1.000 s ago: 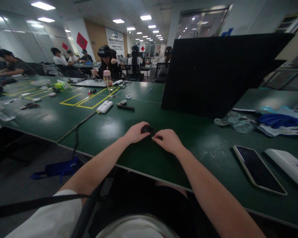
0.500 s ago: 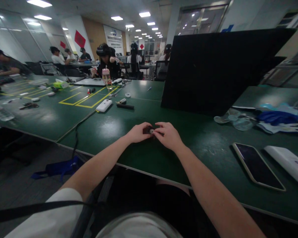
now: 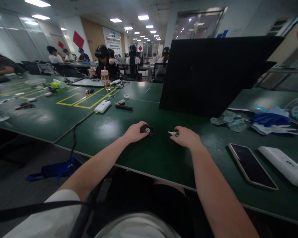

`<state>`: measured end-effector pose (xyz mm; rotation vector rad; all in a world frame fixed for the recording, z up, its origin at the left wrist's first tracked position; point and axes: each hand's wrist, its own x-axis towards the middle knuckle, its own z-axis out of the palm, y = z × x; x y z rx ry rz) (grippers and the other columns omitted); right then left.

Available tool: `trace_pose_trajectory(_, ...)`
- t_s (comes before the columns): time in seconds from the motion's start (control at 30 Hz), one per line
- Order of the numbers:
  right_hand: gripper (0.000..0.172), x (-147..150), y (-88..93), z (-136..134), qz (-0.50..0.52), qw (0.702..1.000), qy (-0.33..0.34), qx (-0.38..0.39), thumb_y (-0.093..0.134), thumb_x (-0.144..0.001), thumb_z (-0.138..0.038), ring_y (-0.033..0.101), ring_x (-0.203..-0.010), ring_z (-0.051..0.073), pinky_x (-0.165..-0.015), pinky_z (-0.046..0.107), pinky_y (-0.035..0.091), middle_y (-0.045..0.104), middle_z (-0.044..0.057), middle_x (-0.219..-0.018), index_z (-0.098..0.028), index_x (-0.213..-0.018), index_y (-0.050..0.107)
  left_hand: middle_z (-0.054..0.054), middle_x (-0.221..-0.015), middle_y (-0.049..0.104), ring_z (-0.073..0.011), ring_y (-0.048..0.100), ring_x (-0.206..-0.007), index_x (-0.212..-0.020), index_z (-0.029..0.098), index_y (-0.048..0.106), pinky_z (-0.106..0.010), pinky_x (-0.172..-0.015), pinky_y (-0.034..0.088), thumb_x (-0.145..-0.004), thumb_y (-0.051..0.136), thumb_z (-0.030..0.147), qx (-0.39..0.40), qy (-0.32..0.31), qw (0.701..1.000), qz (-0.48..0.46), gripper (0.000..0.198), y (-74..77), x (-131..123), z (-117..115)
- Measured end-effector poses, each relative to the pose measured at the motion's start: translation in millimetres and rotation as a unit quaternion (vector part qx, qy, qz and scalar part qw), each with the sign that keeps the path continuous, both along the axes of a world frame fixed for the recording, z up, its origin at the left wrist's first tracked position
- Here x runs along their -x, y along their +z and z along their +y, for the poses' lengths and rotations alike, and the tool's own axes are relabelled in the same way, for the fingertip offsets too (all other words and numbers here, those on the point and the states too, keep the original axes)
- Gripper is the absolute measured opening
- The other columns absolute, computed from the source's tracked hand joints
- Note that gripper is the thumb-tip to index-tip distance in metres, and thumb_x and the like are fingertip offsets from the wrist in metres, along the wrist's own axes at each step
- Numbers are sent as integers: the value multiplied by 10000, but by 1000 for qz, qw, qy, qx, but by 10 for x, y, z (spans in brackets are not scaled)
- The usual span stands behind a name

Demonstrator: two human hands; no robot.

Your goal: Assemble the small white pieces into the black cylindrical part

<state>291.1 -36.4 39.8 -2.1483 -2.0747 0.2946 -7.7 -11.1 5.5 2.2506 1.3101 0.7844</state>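
Observation:
My left hand rests low over the green table, its fingers closed on the left side of a small black part with a pale round disc in its face. A short gap to the right, my right hand pinches a small whitish piece with a narrow tip. That tip points left, toward the black part. The two pieces are apart, and the fingers hide some of each. What kind of things they are, I cannot make out.
A black panel stands upright behind my hands. To the right lie a phone, a white device and gloves. A white box, a black bar and a bottle are farther left. Several people sit beyond.
My hands were together around the small black part. My right hand has moved away to the right with the whitish piece, while my left hand keeps the black part nearly in place.

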Motion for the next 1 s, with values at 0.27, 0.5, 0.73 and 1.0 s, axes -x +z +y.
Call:
trace_pose_trajectory(0.27, 262, 257, -99, -57, 204, 968, 75, -124, 662, -820, -287, 655, -773, 218, -621, 345, 549, 709, 89, -1002, -229, -1073, 702, -51, -1102, 722, -233, 698, -965, -1273, 258, 574, -381, -847, 566, -815, 709, 371, -1, -21, 1000, 7, 491, 58, -14, -54)
trace_pose_trajectory(0.5, 266, 610, -102, -129, 290, 931, 144, -168, 691, -847, -388, 637, -932, 220, -775, 377, 534, 678, 70, -1147, -254, -1071, 745, -33, -1033, 733, -203, 702, -887, -1251, 250, 585, -349, -818, 558, -790, 726, 405, -15, -46, 999, 5, 507, 13, -39, -37)
trace_pose_trajectory(0.73, 349, 644, -161, -113, 347, 913, 167, -131, 655, -885, -482, 639, -803, 193, -735, 365, 523, 723, 53, -981, -236, -1116, 745, -30, -992, 727, -197, 691, -847, -1202, 237, 596, -343, -779, 541, -794, 709, 464, -10, -51, 999, 7, 480, 8, -46, -25)
trace_pose_trajectory(1.0, 267, 651, -61, -196, 236, 946, 181, -132, 616, -920, -437, 638, -802, 199, -698, 356, 503, 715, 47, -983, -275, -1075, 760, -25, -973, 728, -204, 698, -861, -1171, 236, 595, -348, -783, 548, -774, 736, 446, 0, -54, 999, -7, 471, 29, -49, -43)
